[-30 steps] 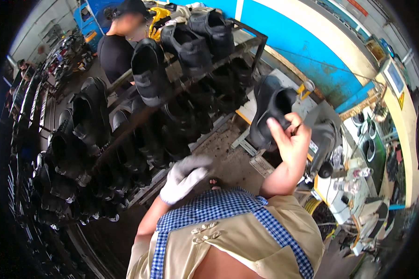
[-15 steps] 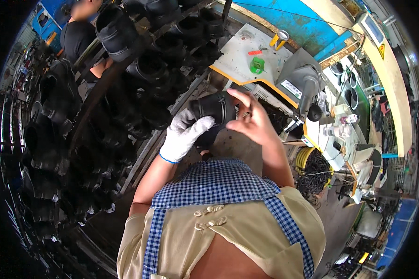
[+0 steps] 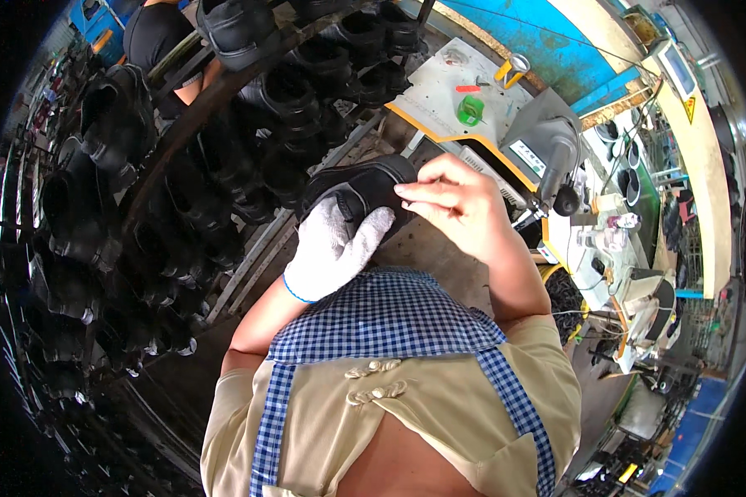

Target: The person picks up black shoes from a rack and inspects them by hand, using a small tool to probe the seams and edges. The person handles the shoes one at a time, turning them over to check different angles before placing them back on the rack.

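- The left hand [image 3: 333, 253], in a white glove, grips the black shoe [image 3: 358, 187] from below.
- The right hand [image 3: 460, 205], bare, pinches the shoe's upper edge with its fingertips.
- Left of both hands, a rack [image 3: 182, 116] carries many black shoes.
- Beyond the right hand stands a bench [image 3: 439, 99] with small tools.

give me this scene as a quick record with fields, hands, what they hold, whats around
left hand: white knit glove, gripping the black leather shoe from below
right hand: bare, fingers on the shoe's upper edge
shoe: held in front of the chest, between both hands
left side: metal rack filled with black shoes
right side: grey machine beside a white worktop with a small green object
other person: dark top, behind the rack
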`<action>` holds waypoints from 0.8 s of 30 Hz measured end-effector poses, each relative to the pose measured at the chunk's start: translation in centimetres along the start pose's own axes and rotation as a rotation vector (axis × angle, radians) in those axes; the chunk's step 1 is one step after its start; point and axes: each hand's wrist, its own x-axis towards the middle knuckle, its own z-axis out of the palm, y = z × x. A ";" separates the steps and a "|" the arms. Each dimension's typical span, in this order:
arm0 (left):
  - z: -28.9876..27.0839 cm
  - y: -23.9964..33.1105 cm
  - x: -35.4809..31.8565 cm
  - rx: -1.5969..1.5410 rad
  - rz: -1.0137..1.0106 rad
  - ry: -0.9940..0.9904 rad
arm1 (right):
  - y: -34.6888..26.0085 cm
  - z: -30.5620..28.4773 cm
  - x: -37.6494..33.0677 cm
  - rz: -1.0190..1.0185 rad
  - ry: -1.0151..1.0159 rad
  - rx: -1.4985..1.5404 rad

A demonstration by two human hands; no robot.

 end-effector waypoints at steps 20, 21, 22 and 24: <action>4.8 -3.6 -0.7 0.637 0.608 -0.580 | 7.0 1.6 -13.2 0.957 -0.053 1.064; 5.0 -2.6 -0.5 0.675 0.558 -0.730 | 6.9 2.1 -14.1 1.021 -0.010 1.084; 5.5 -1.9 0.0 0.701 0.496 -0.837 | 6.8 2.4 -15.1 1.084 0.046 1.105; 4.6 0.1 0.9 0.243 0.538 -0.707 | 8.0 3.9 -17.9 1.118 0.154 1.245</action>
